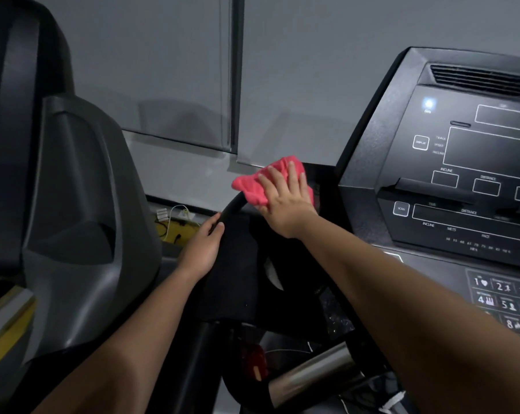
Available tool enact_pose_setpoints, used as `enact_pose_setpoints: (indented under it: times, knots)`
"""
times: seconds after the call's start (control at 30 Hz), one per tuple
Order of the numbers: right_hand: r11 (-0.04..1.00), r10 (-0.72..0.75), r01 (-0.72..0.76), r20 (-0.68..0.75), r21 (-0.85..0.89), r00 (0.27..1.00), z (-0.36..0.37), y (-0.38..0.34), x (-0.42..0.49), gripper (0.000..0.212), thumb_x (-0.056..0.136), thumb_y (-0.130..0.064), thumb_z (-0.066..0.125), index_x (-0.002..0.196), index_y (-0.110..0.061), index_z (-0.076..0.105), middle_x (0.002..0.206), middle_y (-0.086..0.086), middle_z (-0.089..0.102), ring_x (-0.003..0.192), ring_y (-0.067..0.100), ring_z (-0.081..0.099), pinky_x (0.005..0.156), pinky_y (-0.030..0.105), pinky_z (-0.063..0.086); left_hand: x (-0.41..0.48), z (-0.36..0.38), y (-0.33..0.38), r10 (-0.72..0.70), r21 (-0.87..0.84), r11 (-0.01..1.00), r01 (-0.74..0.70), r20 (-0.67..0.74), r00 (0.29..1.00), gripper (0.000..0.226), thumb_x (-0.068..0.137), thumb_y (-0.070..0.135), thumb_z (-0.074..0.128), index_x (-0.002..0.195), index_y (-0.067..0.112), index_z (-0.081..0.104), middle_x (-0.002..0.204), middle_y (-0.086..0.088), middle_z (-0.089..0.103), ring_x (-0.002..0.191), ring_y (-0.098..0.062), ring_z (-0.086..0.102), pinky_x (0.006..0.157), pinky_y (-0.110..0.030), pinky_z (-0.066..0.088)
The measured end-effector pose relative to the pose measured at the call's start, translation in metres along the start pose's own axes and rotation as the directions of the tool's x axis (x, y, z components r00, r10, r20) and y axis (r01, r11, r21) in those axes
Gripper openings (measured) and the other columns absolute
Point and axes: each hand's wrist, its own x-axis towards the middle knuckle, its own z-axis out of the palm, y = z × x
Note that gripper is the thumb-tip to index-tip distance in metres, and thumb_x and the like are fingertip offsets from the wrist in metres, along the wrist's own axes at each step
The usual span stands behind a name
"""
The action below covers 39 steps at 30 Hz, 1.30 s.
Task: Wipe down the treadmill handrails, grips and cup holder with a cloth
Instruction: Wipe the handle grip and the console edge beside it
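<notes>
Both bare forearms reach forward from below. The nearer left hand (201, 249) curls its fingers and thumb round the black curved treadmill handrail (230, 205), gripping it. Just beyond, the right hand (286, 201) lies flat, fingers straight and spread, pressing a crumpled pink cloth (251, 186) onto the rail's upper bend. The dark treadmill console (462, 174) stands right of that hand.

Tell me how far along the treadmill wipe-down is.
Done: cannot tell; no surface shows wipe marks. In hand: the right hand presses the pink cloth on the curved black handrail beside the console, while the left hand grips it lower down. Left: no cup holder in view, probably not yet done.
</notes>
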Motion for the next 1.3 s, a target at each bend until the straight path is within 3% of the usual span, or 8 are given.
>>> enact_pose_setpoints:
  times: [0.2, 0.3, 0.43, 0.5, 0.63, 0.73, 1.0, 1.3]
  knots:
    - [0.968, -0.206, 0.198, 0.042, 0.153, 0.978, 0.001, -0.018, 0.007, 0.047, 0.097, -0.035, 0.038, 0.141, -0.019, 0.034, 0.155, 0.001, 0.021, 0.145, 0.028, -0.009, 0.112, 0.044, -0.018, 0.003, 0.001, -0.003, 0.015, 0.066, 0.998, -0.015, -0.013, 1.0, 0.035, 0.099, 0.04, 0.039, 0.127, 0.026, 0.053, 0.119, -0.002, 0.061, 0.113, -0.023, 0.055, 0.091, -0.036, 0.041]
    - [0.943, -0.231, 0.237, -0.051, 0.235, 0.972, -0.009, -0.018, 0.012, 0.04, 0.091, -0.027, 0.044, 0.127, -0.013, 0.051, 0.144, 0.007, 0.041, 0.141, 0.024, 0.02, 0.115, 0.035, 0.006, 0.001, 0.001, -0.003, -0.012, 0.043, 0.999, 0.013, -0.009, 1.0, 0.035, 0.099, 0.039, 0.039, 0.126, 0.024, 0.053, 0.119, -0.001, 0.061, 0.113, -0.023, 0.054, 0.091, -0.036, 0.04]
    - [0.957, -0.089, 0.18, -0.357, 0.229, 0.93, -0.027, -0.007, 0.015, 0.042, 0.072, -0.003, 0.066, 0.114, -0.009, 0.062, 0.119, 0.012, 0.06, 0.109, 0.033, 0.049, 0.086, 0.036, 0.04, 0.002, -0.001, -0.002, -0.015, -0.022, 1.0, 0.015, 0.001, 1.0, 0.039, 0.099, 0.038, 0.042, 0.135, 0.026, 0.048, 0.13, 0.0, 0.056, 0.12, -0.019, 0.052, 0.103, -0.038, 0.039]
    - [0.993, 0.039, 0.013, -0.421, 0.121, 0.906, -0.031, 0.005, 0.014, 0.043, 0.076, -0.012, 0.069, 0.118, -0.01, 0.06, 0.122, 0.014, 0.057, 0.111, 0.036, 0.047, 0.09, 0.042, 0.04, 0.002, -0.002, -0.001, -0.019, -0.066, 0.998, 0.02, 0.012, 1.0, 0.04, 0.098, 0.038, 0.043, 0.137, 0.028, 0.046, 0.134, 0.002, 0.053, 0.122, -0.016, 0.05, 0.106, -0.039, 0.039]
    - [0.99, 0.137, -0.137, -0.015, -0.021, 0.99, -0.032, 0.023, -0.001, 0.064, 0.093, -0.019, 0.048, 0.149, -0.015, 0.017, 0.144, 0.02, 0.027, 0.133, 0.038, 0.027, 0.107, 0.044, 0.028, -0.002, -0.002, 0.002, -0.008, -0.037, 0.999, 0.008, -0.001, 1.0, 0.04, 0.099, 0.037, 0.042, 0.137, 0.029, 0.046, 0.136, 0.005, 0.052, 0.124, -0.014, 0.049, 0.104, -0.034, 0.039]
    - [0.979, 0.155, -0.149, 0.034, -0.141, 0.987, -0.03, 0.019, -0.014, 0.064, 0.097, -0.012, 0.037, 0.15, -0.01, 0.001, 0.144, 0.027, 0.024, 0.131, 0.042, 0.03, 0.104, 0.044, 0.033, -0.004, -0.002, 0.002, -0.013, -0.022, 1.0, 0.012, -0.008, 1.0, 0.04, 0.099, 0.039, 0.041, 0.137, 0.03, 0.046, 0.137, 0.005, 0.051, 0.124, -0.015, 0.048, 0.103, -0.034, 0.039]
    - [0.772, 0.205, -0.151, 0.017, -0.617, 0.979, -0.024, -0.002, -0.024, 0.033, 0.096, -0.011, 0.031, 0.12, 0.001, 0.05, 0.116, 0.016, 0.056, 0.108, 0.033, 0.048, 0.074, 0.032, 0.035, -0.005, -0.003, 0.004, -0.009, -0.017, 1.0, 0.009, -0.015, 1.0, 0.04, 0.099, 0.039, 0.04, 0.138, 0.03, 0.045, 0.139, 0.005, 0.049, 0.125, -0.015, 0.047, 0.095, -0.028, 0.038]
    - [0.942, 0.278, -0.281, -0.041, -0.183, 0.96, -0.075, 0.006, -0.016, 0.042, 0.095, -0.018, 0.047, 0.134, -0.003, 0.043, 0.135, 0.015, 0.036, 0.123, 0.031, 0.032, 0.085, 0.032, 0.04, -0.004, -0.001, 0.006, -0.022, -0.091, 0.996, 0.018, -0.039, 0.999, 0.037, 0.099, 0.033, 0.044, 0.134, 0.025, 0.05, 0.134, 0.002, 0.053, 0.12, -0.015, 0.051, 0.093, -0.027, 0.039]
